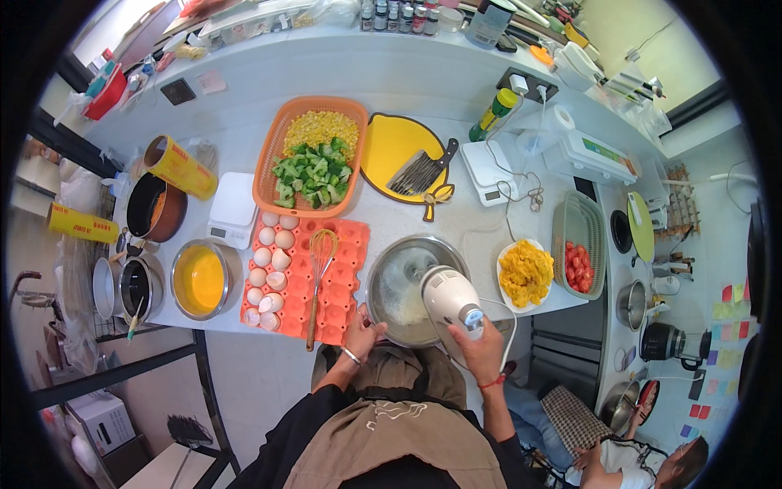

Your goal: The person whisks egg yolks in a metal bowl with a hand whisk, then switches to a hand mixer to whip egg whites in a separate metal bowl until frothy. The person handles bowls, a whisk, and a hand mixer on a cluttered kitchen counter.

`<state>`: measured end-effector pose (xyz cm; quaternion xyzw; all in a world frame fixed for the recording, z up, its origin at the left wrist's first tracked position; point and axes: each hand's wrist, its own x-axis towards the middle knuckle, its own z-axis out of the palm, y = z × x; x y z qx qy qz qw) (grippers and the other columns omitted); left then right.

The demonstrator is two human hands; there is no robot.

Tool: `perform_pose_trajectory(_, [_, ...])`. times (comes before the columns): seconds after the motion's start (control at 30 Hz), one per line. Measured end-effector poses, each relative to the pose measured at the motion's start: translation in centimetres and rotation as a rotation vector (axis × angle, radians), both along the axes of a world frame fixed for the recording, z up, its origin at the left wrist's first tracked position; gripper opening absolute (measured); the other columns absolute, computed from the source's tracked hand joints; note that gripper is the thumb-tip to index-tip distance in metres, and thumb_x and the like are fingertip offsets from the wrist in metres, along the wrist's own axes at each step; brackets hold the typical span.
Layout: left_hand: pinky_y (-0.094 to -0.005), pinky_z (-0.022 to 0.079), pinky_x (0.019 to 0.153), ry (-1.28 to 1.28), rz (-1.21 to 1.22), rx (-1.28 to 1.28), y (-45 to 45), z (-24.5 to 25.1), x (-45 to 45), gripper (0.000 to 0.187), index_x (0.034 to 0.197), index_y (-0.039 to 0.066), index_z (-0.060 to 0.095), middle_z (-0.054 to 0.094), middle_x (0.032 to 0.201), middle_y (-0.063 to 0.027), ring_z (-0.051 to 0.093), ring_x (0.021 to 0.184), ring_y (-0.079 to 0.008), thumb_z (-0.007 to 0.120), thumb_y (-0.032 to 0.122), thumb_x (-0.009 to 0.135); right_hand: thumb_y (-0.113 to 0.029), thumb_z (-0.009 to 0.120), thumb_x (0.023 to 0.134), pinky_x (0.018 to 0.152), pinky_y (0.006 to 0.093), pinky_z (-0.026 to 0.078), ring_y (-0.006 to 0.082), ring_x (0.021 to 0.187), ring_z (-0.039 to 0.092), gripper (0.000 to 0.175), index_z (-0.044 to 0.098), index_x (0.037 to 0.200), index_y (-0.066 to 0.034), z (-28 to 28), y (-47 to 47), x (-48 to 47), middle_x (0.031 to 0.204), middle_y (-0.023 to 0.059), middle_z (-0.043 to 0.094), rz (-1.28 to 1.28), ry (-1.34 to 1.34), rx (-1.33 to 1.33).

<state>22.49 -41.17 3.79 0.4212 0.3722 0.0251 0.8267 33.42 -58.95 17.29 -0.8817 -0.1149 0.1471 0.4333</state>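
A white electric hand mixer [449, 296] is gripped by my right hand [479, 348], its beaters down inside a stainless steel mixing bowl [376, 275]. Pale, whitish stuff [406, 305] lies in the bowl, blurred around the beaters. At the bowl's left rim, my left hand [363, 336] holds the edge. Just left of that hand lies an orange egg tray [348, 275] with whole eggs and broken shells [269, 302]. Across the tray rests a balloon whisk [317, 275] with a wooden handle. The mixer's white cord runs beside my right hand.
Behind stand an orange basket [261, 177] of corn and broccoli and a yellow cutting board [391, 140] bearing a cleaver [421, 171]. Scrambled eggs [525, 272] and tomatoes [577, 269] sit right; a bowl of beaten egg [198, 281] left. A seated person [629, 458] is at lower right.
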Motion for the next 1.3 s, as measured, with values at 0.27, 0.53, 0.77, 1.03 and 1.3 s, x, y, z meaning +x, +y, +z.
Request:
perform_pose_trajectory(0.27, [-0.0243, 0.052, 0.065, -0.008, 0.062, 0.004, 0.7, 0.8, 1.3, 0.038, 0.111, 0.005, 0.052, 0.061, 0.098, -0.0045, 0.060, 0.083, -0.0127, 0.053, -0.012, 0.077, -0.031, 0.078, 0.071, 0.066, 0.0312, 0.050, 0.0204, 0.077, 0.067, 0.043, 0.064, 0.098, -0.0008, 2.3, -3.1, -0.9, 0.083, 0.0140, 0.068, 0.236, 0.219, -0.027])
perform_pose_trajectory(0.53, [-0.0227, 0.051, 0.065, 0.033, -0.065, 0.018, 0.0, 0.8, 0.6, 0.044, 0.117, 0.005, 0.051, 0.062, 0.099, -0.0042, 0.060, 0.082, -0.0112, 0.053, -0.012, 0.077, -0.031, 0.078, 0.071, 0.064, 0.0318, 0.050, 0.0203, 0.074, 0.067, 0.043, 0.063, 0.098, -0.0014, 0.4, 0.8, -0.8, 0.081, 0.0146, 0.067, 0.171, 0.105, 0.075])
perform_pose_trajectory(0.77, [-0.0220, 0.050, 0.066, -0.031, 0.098, -0.030, 0.9, 0.4, 1.0, 0.045, 0.116, 0.005, 0.051, 0.061, 0.098, -0.0030, 0.059, 0.084, -0.0099, 0.051, -0.014, 0.076, -0.033, 0.079, 0.070, 0.063, 0.0327, 0.050, 0.0229, 0.073, 0.067, 0.041, 0.065, 0.093, -0.0019, 1.6, -1.1, 0.7, 0.080, 0.0145, 0.067, 0.182, 0.051, -0.112])
perform_pose_trajectory(1.03, [-0.0250, 0.052, 0.071, 0.041, -0.064, 0.031, 0.1, 1.1, 1.3, 0.051, 0.121, 0.006, 0.050, 0.061, 0.098, -0.0023, 0.059, 0.086, -0.0114, 0.051, -0.016, 0.075, -0.026, 0.079, 0.071, 0.070, 0.0281, 0.049, 0.0119, 0.078, 0.062, 0.043, 0.063, 0.103, -0.0016, 1.8, -1.7, -1.0, 0.087, 0.0096, 0.068, 0.352, 0.283, 0.041])
perform_pose_trajectory(1.3, [-0.0231, 0.051, 0.061, 0.041, 0.004, 0.061, 2.2, 1.6, 0.5, 0.051, 0.122, 0.006, 0.050, 0.061, 0.096, -0.0019, 0.059, 0.079, -0.0099, 0.052, -0.014, 0.075, -0.024, 0.078, 0.072, 0.066, 0.0298, 0.049, 0.0147, 0.073, 0.062, 0.038, 0.063, 0.098, 0.0002, 0.5, -0.7, -0.4, 0.082, 0.0109, 0.067, 0.043, 0.190, -0.012])
